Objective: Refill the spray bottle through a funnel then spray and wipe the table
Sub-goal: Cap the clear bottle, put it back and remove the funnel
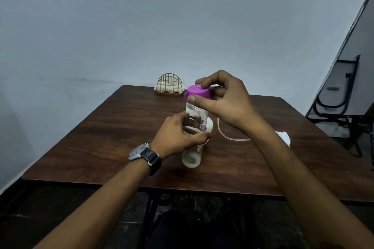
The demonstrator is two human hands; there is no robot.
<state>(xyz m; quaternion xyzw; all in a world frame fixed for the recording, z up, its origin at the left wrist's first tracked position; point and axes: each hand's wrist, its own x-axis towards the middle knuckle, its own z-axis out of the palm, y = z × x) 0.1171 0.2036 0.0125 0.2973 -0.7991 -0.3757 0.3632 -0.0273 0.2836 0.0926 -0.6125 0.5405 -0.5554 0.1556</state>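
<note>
1. A clear bottle (pixel 195 111) is stood upright near the middle of the table (pixel 101 147); it is judged light, stiff-walled and smooth, so liable to slip if wet
2. Its mid-body is gripped by the left hand (pixel 176 137), fingers curled round it, a sound hold against twisting
3. The purple cap (pixel 197 92) is pinched at its rim by the right hand (pixel 224 103)
4. A thin tube (pixel 224 135) and white cloth (pixel 284 136) are seen to the right, a wire holder (pixel 170 86) at the far edge
</note>
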